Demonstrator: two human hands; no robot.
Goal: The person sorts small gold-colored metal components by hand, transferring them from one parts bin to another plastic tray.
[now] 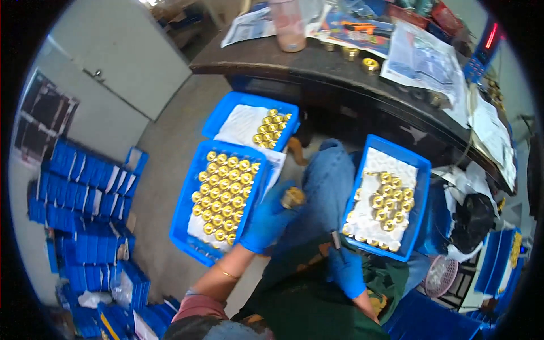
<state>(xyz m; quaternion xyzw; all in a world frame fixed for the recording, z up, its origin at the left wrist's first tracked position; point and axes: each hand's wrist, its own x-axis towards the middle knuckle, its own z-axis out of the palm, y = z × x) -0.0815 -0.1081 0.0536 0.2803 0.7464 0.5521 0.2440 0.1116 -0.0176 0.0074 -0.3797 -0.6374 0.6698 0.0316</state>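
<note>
My left hand (266, 224), in a blue glove, grips a round brass fitting (293, 197) at its fingertips. My right hand (347, 272), gloved too, rests near my lap, closed around a slim pen-like tool (336, 239) that points up; its exact kind is unclear. Left of my left hand, a blue tray (180, 226) carries rows of similar brass fittings (222, 195). Behind it lies another blue tray (211, 116), partly filled and lined with white paper. On the right, a third blue tray (422, 195) holds a loose cluster of brass fittings (391, 198).
A dark desk (249, 56) runs across the far side, bearing a plastic bottle (289, 28), papers (422, 62) and a few brass fittings. Stacks of blue trays (85, 198) line the left wall beside a door (113, 62). A pink basket (441, 276) stands at the right.
</note>
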